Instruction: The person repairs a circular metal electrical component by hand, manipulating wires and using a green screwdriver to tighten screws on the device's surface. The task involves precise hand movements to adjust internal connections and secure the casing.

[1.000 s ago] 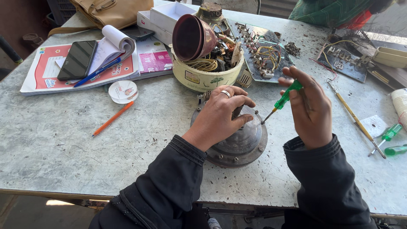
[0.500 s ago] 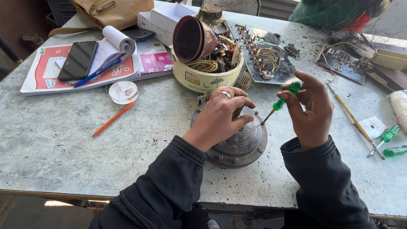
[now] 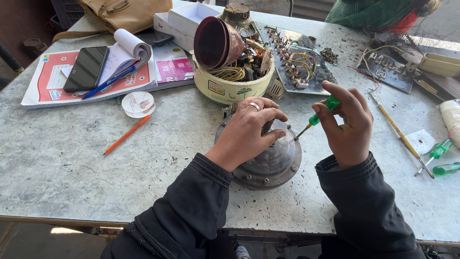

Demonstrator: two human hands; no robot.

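A round grey metal motor housing (image 3: pixel 274 165) lies on the grey table (image 3: pixel 72 163) in front of me. My left hand (image 3: pixel 249 129), with a ring on one finger, rests on top of it and grips its raised centre. My right hand (image 3: pixel 347 122) holds a green-handled screwdriver (image 3: pixel 320 114) tilted down to the left, its tip at the housing's upper right edge. Both sleeves are black.
Behind the housing stands a cream tub (image 3: pixel 233 86) of wires and parts with a maroon cup (image 3: pixel 215 42). Circuit boards (image 3: pixel 299 60) lie at the back. A phone (image 3: pixel 87 68), notebook, blue pen, orange pencil (image 3: pixel 127 135) and white lid (image 3: pixel 138 103) are left. More green screwdrivers (image 3: pixel 438 156) lie right.
My right hand has turned the screwdriver slightly, with its fingers shifted on the handle. My left hand stays on the housing.
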